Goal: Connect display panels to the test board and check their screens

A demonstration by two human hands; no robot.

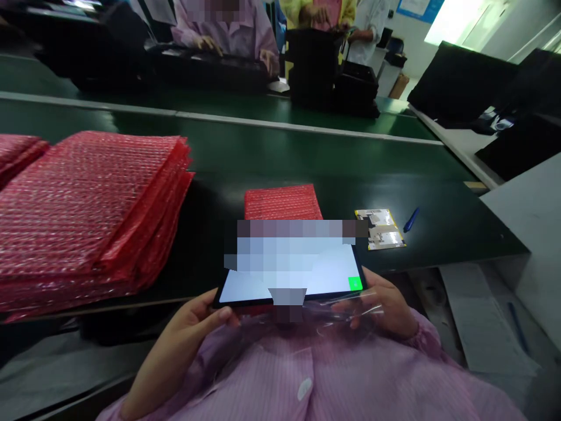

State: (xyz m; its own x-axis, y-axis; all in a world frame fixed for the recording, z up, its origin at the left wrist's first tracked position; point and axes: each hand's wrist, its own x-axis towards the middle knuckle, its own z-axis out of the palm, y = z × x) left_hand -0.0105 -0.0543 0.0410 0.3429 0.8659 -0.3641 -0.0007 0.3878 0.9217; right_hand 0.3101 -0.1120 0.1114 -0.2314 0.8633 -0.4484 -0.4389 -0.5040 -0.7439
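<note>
A tablet (324, 275) with a lit, pale screen and a small green square at its lower right corner is held level in front of my chest. My left hand (199, 321) grips its lower left corner, thumb at the near edge. At the right end, my right hand (385, 304) is closed round the tablet's edge, and clear plastic film (342, 310) hangs by its fingers. Beyond the tablet a red bubble-wrap pouch (283, 202) lies on the table, partly covered from view. Blurred blocks hide part of the screen.
Stacked red bubble-wrap pouches (96, 204) fill the table's left. A flat silvery component (380, 229) and a blue pen-like tool (411, 220) lie right on the green table (263, 149). Across it, people work near black cases (311, 67). Dark panels (460, 82) stand far right.
</note>
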